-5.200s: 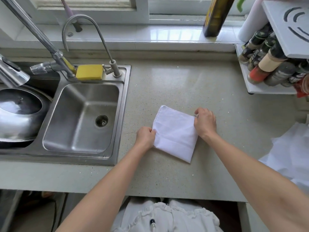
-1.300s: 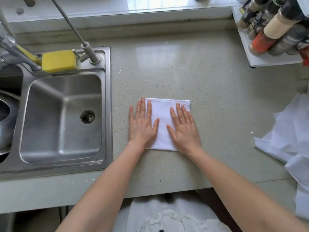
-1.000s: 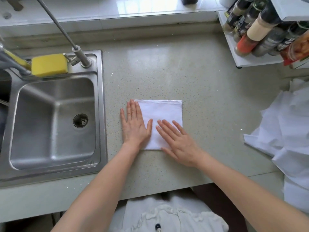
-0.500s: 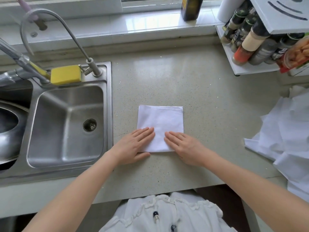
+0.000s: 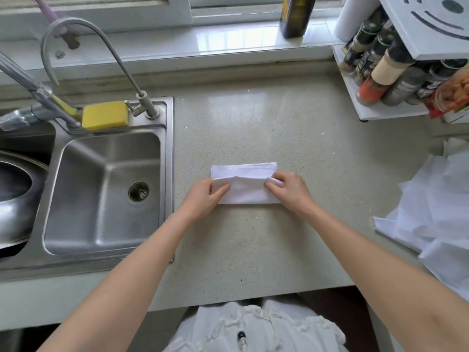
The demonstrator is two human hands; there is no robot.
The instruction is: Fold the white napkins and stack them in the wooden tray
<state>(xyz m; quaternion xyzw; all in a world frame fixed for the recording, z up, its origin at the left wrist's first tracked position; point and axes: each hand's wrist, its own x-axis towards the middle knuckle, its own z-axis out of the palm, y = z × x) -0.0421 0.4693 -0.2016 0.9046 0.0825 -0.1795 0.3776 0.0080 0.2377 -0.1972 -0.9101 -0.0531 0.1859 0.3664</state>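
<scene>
A white napkin [image 5: 245, 185] lies on the speckled counter [image 5: 253, 245] in front of me, its near half lifted and turned over toward the far edge. My left hand [image 5: 203, 199] pinches the left end of the raised flap. My right hand [image 5: 291, 190] pinches the right end of the same flap. A heap of loose white napkins [image 5: 436, 214] lies at the right edge of the counter. No wooden tray is in view.
A steel sink [image 5: 101, 189] sits to the left, with a yellow sponge [image 5: 105, 115] and a curved tap [image 5: 76, 34] behind it and a metal pot lid [image 5: 15, 199] at far left. A white spice rack [image 5: 396, 72] stands back right. A dark bottle [image 5: 295, 16] is on the sill.
Both hands went from lying flat on the napkin to pinching its near corners, and they have carried the near edge up and over toward the far edge.
</scene>
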